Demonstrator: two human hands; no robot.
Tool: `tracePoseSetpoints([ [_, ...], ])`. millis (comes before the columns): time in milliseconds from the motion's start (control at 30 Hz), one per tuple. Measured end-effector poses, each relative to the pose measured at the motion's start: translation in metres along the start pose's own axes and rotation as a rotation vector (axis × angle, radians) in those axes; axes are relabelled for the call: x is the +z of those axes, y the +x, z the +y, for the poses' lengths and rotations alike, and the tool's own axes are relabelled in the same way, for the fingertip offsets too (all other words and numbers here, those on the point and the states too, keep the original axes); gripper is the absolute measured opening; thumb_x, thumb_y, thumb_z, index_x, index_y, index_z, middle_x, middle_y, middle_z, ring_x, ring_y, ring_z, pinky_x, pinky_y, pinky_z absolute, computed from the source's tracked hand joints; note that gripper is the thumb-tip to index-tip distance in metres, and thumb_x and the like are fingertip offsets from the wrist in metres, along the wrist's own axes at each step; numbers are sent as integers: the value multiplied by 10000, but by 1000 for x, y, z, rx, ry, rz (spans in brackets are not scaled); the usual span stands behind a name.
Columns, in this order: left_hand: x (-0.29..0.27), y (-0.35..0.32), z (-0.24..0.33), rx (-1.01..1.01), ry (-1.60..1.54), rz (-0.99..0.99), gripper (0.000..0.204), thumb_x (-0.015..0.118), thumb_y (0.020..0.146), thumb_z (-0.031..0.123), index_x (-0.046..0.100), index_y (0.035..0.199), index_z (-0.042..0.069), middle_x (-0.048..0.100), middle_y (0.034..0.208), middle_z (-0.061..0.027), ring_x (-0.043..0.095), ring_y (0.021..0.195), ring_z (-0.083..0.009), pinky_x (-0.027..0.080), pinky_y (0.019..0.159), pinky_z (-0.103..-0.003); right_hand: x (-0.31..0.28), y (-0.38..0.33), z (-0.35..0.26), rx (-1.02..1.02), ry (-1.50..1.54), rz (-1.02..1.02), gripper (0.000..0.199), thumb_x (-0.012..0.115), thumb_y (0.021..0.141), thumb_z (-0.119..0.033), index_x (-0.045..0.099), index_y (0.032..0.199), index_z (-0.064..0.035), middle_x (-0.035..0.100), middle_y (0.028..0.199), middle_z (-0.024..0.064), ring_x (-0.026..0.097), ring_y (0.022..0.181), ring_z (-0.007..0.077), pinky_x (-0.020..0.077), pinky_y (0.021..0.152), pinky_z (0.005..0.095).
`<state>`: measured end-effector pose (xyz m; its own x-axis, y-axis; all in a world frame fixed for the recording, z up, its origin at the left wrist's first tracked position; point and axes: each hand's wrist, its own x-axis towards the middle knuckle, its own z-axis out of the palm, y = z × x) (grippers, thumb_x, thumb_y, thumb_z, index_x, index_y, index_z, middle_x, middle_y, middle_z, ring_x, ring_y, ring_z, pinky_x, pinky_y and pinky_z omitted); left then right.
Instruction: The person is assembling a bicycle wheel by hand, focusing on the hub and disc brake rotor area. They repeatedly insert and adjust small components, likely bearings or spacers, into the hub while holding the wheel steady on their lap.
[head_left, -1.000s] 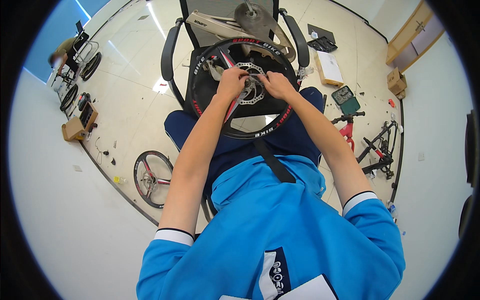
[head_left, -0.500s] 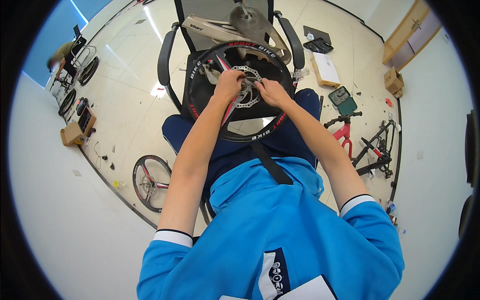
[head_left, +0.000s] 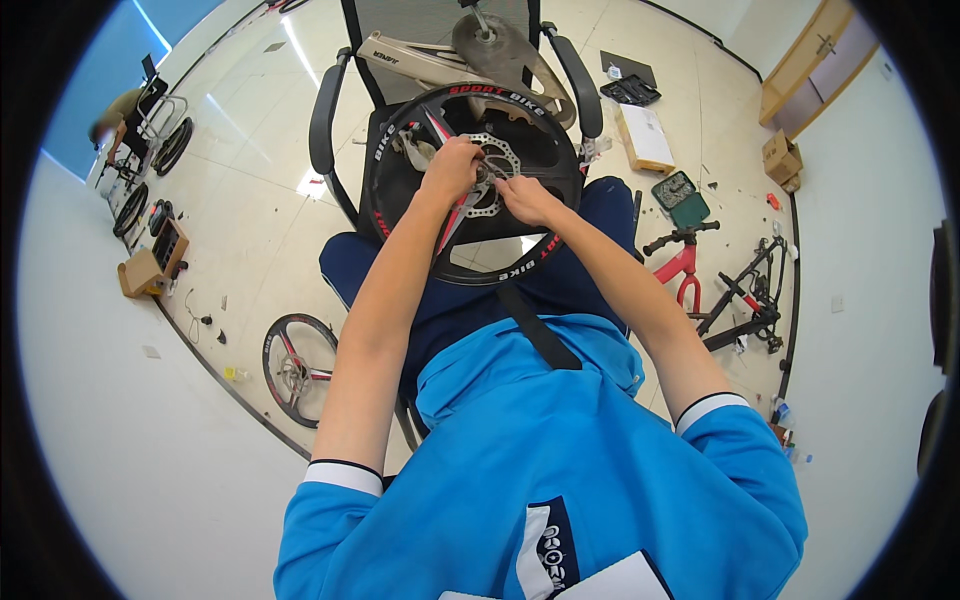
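Observation:
A black wheel [head_left: 515, 270] with red-and-silver spokes lies tilted across my lap and the chair seat. A silver brake disc [head_left: 509, 150], pierced with holes, surrounds its hub. Closed fingers of my left hand [head_left: 452, 170] pinch at the upper left of the hub, and what is between them is too small to name. My right hand [head_left: 528, 200] comes in from the right over the disc's lower right side. Its thumb and fingers are pressed together near the hub, hiding whatever they may hold.
A black office chair [head_left: 322, 130] carries a beige bicycle frame part [head_left: 420, 60]. Another wheel [head_left: 290, 370] lies on the floor at left. Right are a red frame [head_left: 685, 265], a black frame [head_left: 745, 300] and a green case [head_left: 690, 208]. A person [head_left: 122, 115] works far left.
My right hand has shifted slightly left and down, closer to the hub. My left hand remains at the hub, nearly still. The whole view has drifted a little.

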<state>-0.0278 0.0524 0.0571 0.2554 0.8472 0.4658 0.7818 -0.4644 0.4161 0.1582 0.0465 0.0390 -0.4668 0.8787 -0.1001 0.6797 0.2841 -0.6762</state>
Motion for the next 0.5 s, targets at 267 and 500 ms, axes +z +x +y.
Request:
tracePoseSetpoints([
  [267,0,1,1,11,32,-19,139,618,791,66,725,870,24,629,919,-154,600,961,-339,492,868,-422,-15,-1,-6,225,231,-190,550,424,990,-451,587,832,50,559,605,122,619,506,276,506,439,386],
  [500,4,-1,0,-48,25,5,125,642,784,80,728,852,18,626,921,-160,599,948,-343,492,848,-428,-72,18,13,186,11,-88,568,642,873,-516,670,878,51,543,573,74,573,437,190,477,433,306],
])
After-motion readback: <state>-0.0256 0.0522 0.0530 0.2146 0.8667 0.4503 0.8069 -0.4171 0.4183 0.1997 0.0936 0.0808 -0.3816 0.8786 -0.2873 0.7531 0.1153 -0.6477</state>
